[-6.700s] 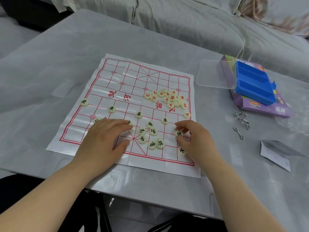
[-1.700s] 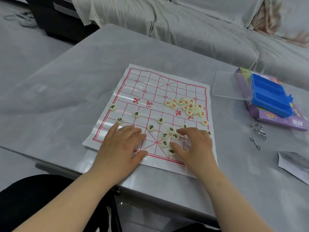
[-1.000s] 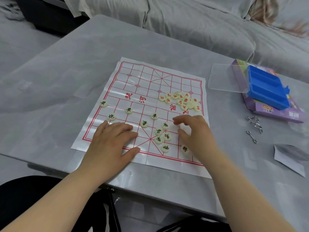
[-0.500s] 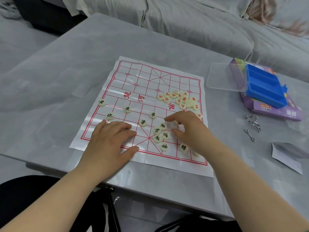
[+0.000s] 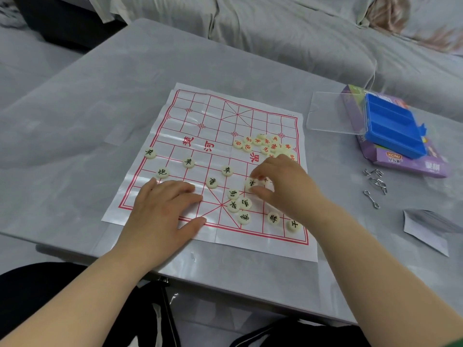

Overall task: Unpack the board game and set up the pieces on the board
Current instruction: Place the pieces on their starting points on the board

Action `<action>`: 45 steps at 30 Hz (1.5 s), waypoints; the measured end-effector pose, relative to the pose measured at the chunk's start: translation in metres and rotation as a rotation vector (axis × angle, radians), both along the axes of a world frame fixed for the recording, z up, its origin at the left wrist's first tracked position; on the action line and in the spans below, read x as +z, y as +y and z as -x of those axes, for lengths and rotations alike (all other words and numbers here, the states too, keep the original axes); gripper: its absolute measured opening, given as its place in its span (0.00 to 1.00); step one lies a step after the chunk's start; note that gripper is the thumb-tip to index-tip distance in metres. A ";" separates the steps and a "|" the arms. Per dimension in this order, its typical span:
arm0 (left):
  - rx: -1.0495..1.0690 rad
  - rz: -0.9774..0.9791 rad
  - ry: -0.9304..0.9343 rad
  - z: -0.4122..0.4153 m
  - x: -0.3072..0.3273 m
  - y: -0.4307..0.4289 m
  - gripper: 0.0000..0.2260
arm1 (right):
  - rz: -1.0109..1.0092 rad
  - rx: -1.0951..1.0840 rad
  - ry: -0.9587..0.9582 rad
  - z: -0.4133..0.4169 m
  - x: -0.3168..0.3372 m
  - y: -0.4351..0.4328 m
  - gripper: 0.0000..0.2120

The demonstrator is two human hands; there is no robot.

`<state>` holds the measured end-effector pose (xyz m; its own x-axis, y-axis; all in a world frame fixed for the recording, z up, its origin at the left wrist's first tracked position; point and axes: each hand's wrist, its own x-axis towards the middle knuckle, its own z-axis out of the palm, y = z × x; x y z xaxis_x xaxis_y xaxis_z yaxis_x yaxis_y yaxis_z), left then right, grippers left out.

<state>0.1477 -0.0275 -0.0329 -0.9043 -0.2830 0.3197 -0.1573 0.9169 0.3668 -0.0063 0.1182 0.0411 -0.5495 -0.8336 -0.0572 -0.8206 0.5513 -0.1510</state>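
Left hand: I see it flat, fingers straight, pressing the board, lower centre.
Right hand: thumb and forefinger pinch a piece at mid-frame.
Red pieces: heaped just above.

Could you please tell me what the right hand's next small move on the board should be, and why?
Probably slide the cream round disc with black lettering, in the right hand's grip, rightward onto the next line crossing. Three similar discs already sit in a spaced row to its left, while the left hand presses the red-lined paper board flat.
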 end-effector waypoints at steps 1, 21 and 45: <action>-0.002 0.019 -0.006 0.000 0.001 0.000 0.20 | 0.051 -0.048 0.019 -0.003 0.003 0.009 0.15; -0.052 0.119 -0.019 0.012 0.009 0.024 0.19 | 0.313 -0.375 -0.067 -0.049 -0.044 0.112 0.13; -0.063 -0.020 -0.038 0.009 0.007 0.018 0.21 | 0.294 -0.444 -0.042 -0.026 -0.040 0.086 0.12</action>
